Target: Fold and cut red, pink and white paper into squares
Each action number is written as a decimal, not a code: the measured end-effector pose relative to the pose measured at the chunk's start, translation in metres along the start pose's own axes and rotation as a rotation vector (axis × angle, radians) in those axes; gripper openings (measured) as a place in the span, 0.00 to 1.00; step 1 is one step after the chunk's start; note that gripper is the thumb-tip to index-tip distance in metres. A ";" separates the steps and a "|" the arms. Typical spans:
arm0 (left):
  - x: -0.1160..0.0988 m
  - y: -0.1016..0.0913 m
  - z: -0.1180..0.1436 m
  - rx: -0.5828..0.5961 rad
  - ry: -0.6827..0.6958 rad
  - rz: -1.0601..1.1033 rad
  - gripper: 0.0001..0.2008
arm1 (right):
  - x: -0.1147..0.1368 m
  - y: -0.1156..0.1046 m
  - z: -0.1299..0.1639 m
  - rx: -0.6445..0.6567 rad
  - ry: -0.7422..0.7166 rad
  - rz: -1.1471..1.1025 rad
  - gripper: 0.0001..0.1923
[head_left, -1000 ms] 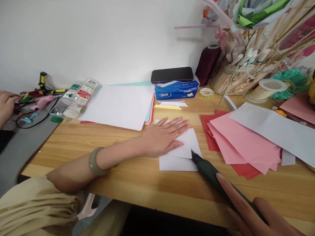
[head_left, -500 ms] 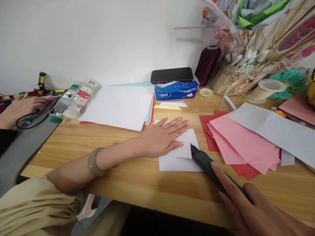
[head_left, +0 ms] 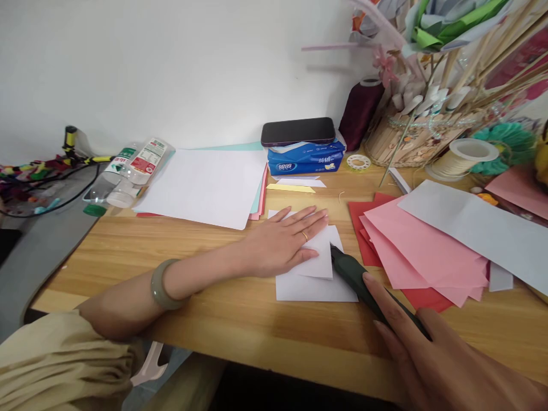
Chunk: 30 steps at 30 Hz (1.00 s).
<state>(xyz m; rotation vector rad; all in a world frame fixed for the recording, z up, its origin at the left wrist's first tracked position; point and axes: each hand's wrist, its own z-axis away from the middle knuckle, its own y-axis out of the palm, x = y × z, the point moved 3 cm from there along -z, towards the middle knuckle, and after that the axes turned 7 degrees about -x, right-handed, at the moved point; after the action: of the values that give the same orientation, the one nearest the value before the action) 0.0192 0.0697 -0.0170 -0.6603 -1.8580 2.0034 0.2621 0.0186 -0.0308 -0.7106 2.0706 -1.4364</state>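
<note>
White paper (head_left: 314,274) under flat left hand (head_left: 285,242) — right hand (head_left: 432,357) gripping green knife (head_left: 357,277)

The left hand (head_left: 286,242) is laid flat, palm down, fingers stretched out and together, the forearm reaching in from the lower left. The right hand (head_left: 432,354) is closed in a grip, forefinger extended straight along the top

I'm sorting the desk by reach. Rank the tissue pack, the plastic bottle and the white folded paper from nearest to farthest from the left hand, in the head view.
1. White folded paper: directly under the left hand.
2. Tissue pack: behind the hand, toward the wall.
3. Plastic bottle: far left, lying on its side.
</note>
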 end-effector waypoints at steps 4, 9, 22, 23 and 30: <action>0.001 0.001 0.000 0.011 -0.018 0.009 0.32 | -0.009 0.006 -0.001 -0.024 -0.077 -0.037 0.37; 0.000 0.000 0.000 0.005 -0.021 0.004 0.32 | -0.008 -0.001 -0.011 -0.036 -0.067 -0.027 0.38; -0.001 -0.001 -0.002 0.001 -0.062 0.045 0.34 | -0.007 -0.009 -0.023 -0.083 -0.159 0.073 0.40; -0.001 -0.001 -0.002 -0.001 -0.064 0.050 0.34 | -0.007 -0.009 -0.024 -0.081 -0.152 0.086 0.41; -0.002 -0.002 -0.002 0.037 -0.070 0.054 0.33 | -0.006 -0.012 -0.028 -0.065 -0.170 0.122 0.43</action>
<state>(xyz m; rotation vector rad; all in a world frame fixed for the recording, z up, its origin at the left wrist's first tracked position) 0.0220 0.0708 -0.0149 -0.6446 -1.8565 2.1150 0.2490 0.0381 -0.0105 -0.6940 2.0001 -1.2041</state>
